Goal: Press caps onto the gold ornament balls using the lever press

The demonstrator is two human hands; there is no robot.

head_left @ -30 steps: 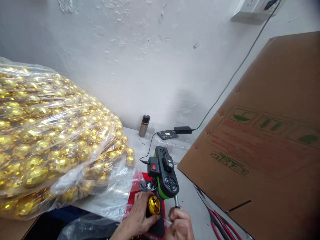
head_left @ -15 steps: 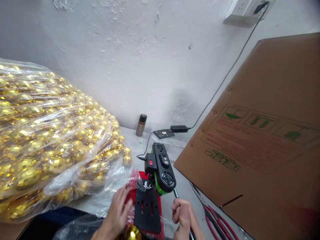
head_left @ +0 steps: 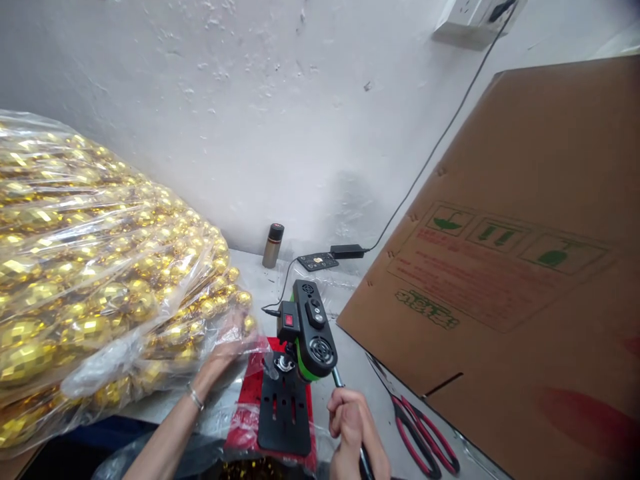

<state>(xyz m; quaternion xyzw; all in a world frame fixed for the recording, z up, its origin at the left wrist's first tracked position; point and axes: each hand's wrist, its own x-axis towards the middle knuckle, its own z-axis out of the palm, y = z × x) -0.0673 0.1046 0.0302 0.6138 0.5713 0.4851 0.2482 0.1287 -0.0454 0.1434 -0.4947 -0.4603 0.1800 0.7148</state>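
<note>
My left hand (head_left: pixel 233 340) reaches in at the mouth of the clear plastic bag (head_left: pixel 100 363) full of shiny faceted gold balls. Its fingers touch a gold ball (head_left: pixel 249 324) at the bag's edge; blur and plastic hide whether they are closed round it. My right hand (head_left: pixel 353 427) is wrapped round the lever (head_left: pixel 338 377) of a small bench press. This press has a black and green head (head_left: pixel 316 327), a red switch (head_left: pixel 289 320) and a slotted black base plate (head_left: pixel 285 420). A metal fitting (head_left: pixel 283 363) sits at the plate's far end. Red sheeting (head_left: pixel 247 393) lies around the base.
Red-handled scissors (head_left: pixel 425 433) lie right of the press, beside a large cardboard box (head_left: pixel 500 267). Behind stand a brown bottle (head_left: pixel 273 247), a black patterned pad (head_left: pixel 319 261) and a power adapter (head_left: pixel 347 251) cabled to the wall socket (head_left: pixel 465 23). More gold pieces (head_left: pixel 255 469) show at the bottom.
My left hand has moved forward and left from beside the base plate to the bag's gold balls. The gold ball near that hand is gone from its earlier spot. My right hand keeps its grip.
</note>
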